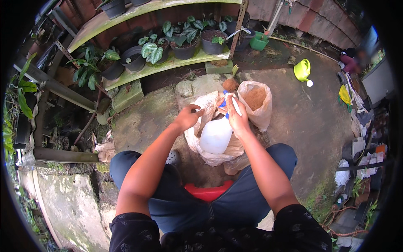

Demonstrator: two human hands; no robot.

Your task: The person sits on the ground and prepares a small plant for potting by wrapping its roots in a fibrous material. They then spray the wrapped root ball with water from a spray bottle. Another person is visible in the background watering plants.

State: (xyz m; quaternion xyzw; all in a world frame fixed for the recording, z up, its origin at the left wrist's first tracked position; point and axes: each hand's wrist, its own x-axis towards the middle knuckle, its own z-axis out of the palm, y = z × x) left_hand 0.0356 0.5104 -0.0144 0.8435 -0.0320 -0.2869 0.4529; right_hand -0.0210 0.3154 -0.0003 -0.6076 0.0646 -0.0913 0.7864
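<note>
A spray bottle (216, 136) with a translucent white body and a blue-and-white trigger head is in my right hand (237, 116), its fingers wrapped round the head. The bottle hangs tilted over an opened whitish sack (194, 138) on the ground. My left hand (187, 117) has its fingers curled at the left rim of that sack, pinching its edge. What lies inside the sack is mostly hidden by the bottle. Just beyond to the right stands a pale plastic bag (262, 115) holding brown crumbly material (254, 98). A brown round husk with a green shoot (229, 85) sits behind my right hand.
A mossy shelf (168, 65) with several potted plants (183, 49) runs along the back. A yellow-green watering can (302, 70) and a green pot (259, 41) stand to the right. Clutter (369, 164) lines the right edge. A red stool (208, 192) is under me. Another person (351, 61) is far right.
</note>
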